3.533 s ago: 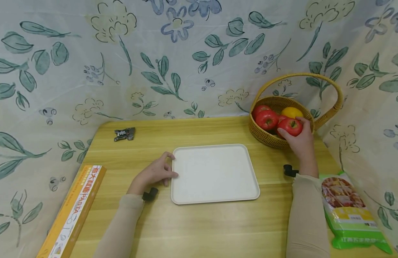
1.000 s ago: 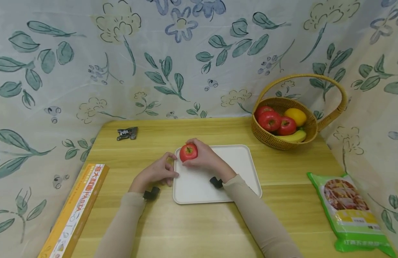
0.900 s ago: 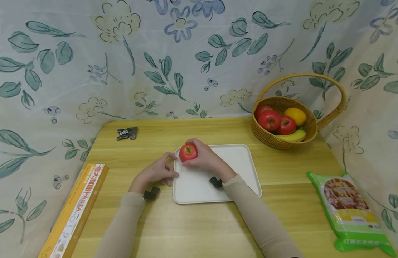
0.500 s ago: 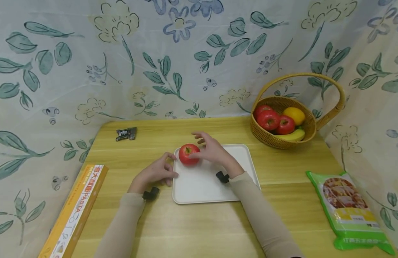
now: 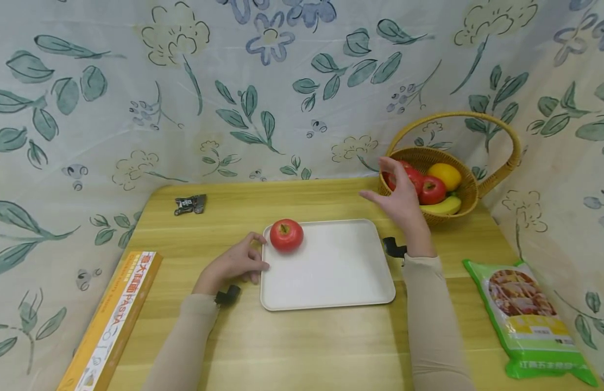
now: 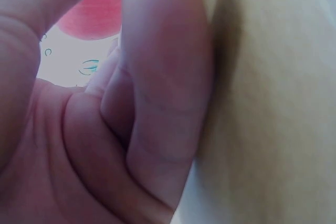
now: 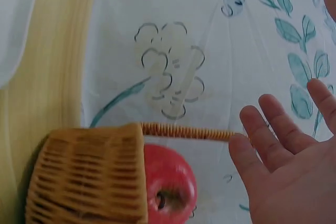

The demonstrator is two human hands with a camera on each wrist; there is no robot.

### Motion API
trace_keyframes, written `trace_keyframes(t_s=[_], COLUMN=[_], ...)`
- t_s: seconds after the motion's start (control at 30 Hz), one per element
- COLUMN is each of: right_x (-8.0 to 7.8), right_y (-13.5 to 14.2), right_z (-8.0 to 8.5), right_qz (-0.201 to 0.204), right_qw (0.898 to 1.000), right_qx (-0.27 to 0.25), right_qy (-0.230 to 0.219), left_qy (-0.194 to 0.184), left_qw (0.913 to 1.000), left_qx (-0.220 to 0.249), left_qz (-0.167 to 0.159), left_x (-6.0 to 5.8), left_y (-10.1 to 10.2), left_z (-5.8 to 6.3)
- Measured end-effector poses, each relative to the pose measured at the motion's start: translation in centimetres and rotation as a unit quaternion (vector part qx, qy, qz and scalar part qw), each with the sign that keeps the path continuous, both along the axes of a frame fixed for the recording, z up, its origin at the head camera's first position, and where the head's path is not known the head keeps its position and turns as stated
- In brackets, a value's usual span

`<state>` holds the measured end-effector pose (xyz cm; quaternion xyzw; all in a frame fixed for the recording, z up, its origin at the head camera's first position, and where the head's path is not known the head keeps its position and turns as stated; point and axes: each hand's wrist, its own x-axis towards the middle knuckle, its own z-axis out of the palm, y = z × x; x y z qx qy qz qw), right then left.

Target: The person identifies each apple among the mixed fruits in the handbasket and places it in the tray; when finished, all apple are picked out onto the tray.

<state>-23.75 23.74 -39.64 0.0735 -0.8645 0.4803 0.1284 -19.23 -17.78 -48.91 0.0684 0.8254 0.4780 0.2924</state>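
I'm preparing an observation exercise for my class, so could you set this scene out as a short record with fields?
Surface: wooden table
Centre: white tray, lying flat
On the tray: one red apple, near the far left corner
At its left edge: left grip, touching it
Holding nothing: right grip, fingers spread, near the wicker basket
Basket contents: red apples, partly hidden; round yellow fruit; banana
Left side: pasta box, small black packet
Right side: green-edged bag

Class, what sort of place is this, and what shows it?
Probably a staged tabletop set rather than a working kitchen: floral cloth hangs behind a wood-look table bearing a fruit basket and white tray.
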Motion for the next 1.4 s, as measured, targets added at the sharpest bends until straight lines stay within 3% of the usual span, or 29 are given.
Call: trace_keyframes(t_s=[0.23, 0.43, 0.77, 1.4], right_x=[-0.2, -0.8, -2.3, -4.4], right_y=[5.4, 8.4, 10.4, 11.1], right_z=[-0.4, -1.7, -2.6, -3.4], right_qz=[-0.067, -0.083, -0.057, -0.013], right_qw=[0.997, 0.994, 0.991, 0.986], right_qx=[0.01, 0.023, 0.08, 0.114], right_qy=[-0.03, -0.066, -0.087, -0.117], left_qy=[0.0, -0.008, -0.014, -0.011], left_qw=[0.9998, 0.9997, 0.9997, 0.9997], left_qx=[0.017, 0.025, 0.02, 0.022], left_qz=[-0.005, -0.003, -0.002, -0.003], left_x=[-0.1, -0.2, -0.3, -0.4], left_y=[-0.2, -0.2, -0.3, -0.4], left_z=[-0.3, -0.5, -0.5, -0.5])
